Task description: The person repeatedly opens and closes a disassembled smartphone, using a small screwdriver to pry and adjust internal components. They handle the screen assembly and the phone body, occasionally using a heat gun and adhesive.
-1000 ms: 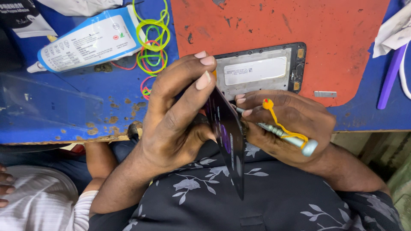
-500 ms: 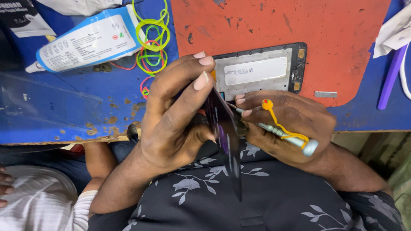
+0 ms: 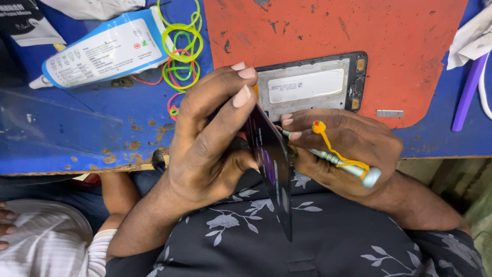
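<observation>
My left hand (image 3: 207,136) grips a thin dark glass screen panel (image 3: 271,169), held on edge above my lap. Fingers wrap its upper end. My right hand (image 3: 348,149) holds a slim grey tool (image 3: 338,162) with a yellow cord looped round it. The tool's tip points at the panel's edge, where the two hands meet. Behind the hands a dark phone frame (image 3: 312,84) with a silver inner plate lies flat on the red mat (image 3: 333,31).
The blue worktop (image 3: 77,138) carries a white and blue glue tube (image 3: 102,51), coloured rubber bands (image 3: 182,51), a clear plastic sheet (image 3: 51,128) and a purple tool (image 3: 467,92) at right. Another person's arm and white sleeve (image 3: 61,241) are at lower left.
Almost nothing differs. The hands and panel keep the same place; the panel's tilt shifts only slightly.
</observation>
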